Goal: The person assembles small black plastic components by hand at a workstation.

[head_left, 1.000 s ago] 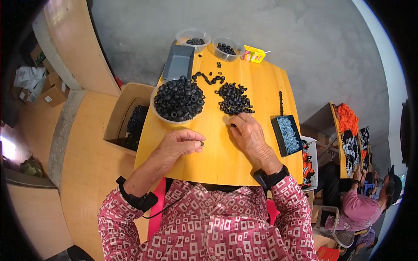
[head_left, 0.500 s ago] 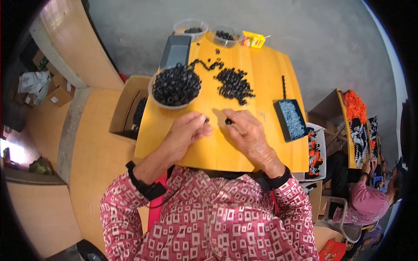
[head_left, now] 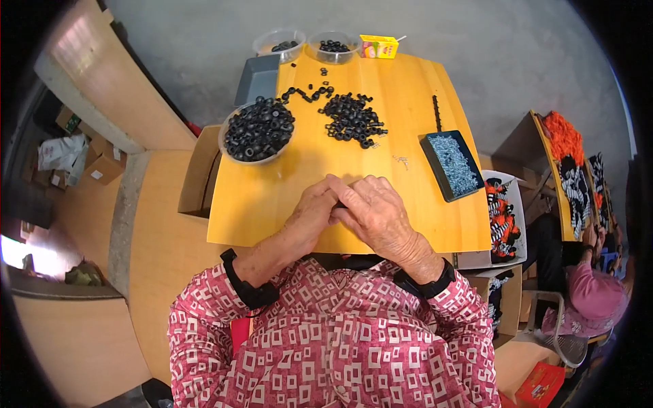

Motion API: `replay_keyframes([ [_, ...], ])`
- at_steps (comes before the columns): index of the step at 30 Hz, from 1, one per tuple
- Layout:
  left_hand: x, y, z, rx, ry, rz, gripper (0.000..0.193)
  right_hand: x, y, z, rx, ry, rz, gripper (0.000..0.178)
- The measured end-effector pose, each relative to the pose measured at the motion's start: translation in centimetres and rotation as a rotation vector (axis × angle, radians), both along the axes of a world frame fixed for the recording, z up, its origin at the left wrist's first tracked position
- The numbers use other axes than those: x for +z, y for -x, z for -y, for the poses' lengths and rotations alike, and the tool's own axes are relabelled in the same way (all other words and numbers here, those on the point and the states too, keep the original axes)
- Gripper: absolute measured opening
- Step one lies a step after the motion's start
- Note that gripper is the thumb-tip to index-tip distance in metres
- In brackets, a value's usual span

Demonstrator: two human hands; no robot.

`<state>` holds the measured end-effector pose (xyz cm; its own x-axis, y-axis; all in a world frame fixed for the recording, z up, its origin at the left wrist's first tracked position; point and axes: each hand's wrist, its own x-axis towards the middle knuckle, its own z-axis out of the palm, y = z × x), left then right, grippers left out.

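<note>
Over the near middle of the table (head_left: pixel 245 221), my left hand (head_left: pixel 306 214) and my right hand (head_left: pixel 377 214) are pressed together, fingers closed. A dark bit of a small black ring (head_left: pixel 339 204) shows between them; the fingers cover the rest, and whether the two pieces are joined is hidden. Beyond my left hand stands a clear bowl (head_left: pixel 249 162) heaped with black rings (head_left: pixel 258 129). A loose pile of small black parts (head_left: pixel 352 117) lies past my hands. To the right is a black tray (head_left: pixel 439 180) of tiny grey-blue pieces (head_left: pixel 454 165).
Along the far edge stand a clear tub (head_left: pixel 257 51), another clear tub (head_left: pixel 354 54) and a yellow drink carton (head_left: pixel 378 47). A grey tray (head_left: pixel 256 81) sits behind the bowl. A black rod (head_left: pixel 437 112) lies right; a white crate (head_left: pixel 520 238) and a seated person (head_left: pixel 592 292) are beyond.
My hands, apart before with a small black part in each, have come together. The view has shifted slightly, so the table's things appear higher in the picture.
</note>
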<state>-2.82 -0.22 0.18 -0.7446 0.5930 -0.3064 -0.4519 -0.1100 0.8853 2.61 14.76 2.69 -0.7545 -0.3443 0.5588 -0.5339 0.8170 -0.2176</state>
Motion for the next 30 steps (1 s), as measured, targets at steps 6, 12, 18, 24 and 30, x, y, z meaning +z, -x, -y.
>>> replay_keyframes([
  [6, -0.7, -0.1, -1.0, -0.034, 0.038, -0.035, 0.023, -0.3, -0.5, -0.7, -0.013, 0.037, -0.011, 0.065],
  [12, -0.5, -0.4, -1.2, 0.038, 0.082, -0.042, 0.025, 0.3, -0.3, -2.4, 0.022, 0.222, 0.13, 0.043],
  [18, -0.6, -0.5, -1.0, -0.064, 0.105, -0.056, 0.025, 0.0, -0.6, -3.2, -0.058, 0.466, 0.365, 0.017],
  [24, -0.9, -0.3, -0.7, -0.058, 0.058, 0.014, 0.022, -0.4, -0.8, -2.5, -0.049, 0.548, 0.386, 0.011],
  [30, 0.2, -0.7, -0.8, -0.043, 0.003, 0.093, 0.023, -0.4, -0.9, -2.6, -0.026, 0.591, 0.387, 0.011],
])
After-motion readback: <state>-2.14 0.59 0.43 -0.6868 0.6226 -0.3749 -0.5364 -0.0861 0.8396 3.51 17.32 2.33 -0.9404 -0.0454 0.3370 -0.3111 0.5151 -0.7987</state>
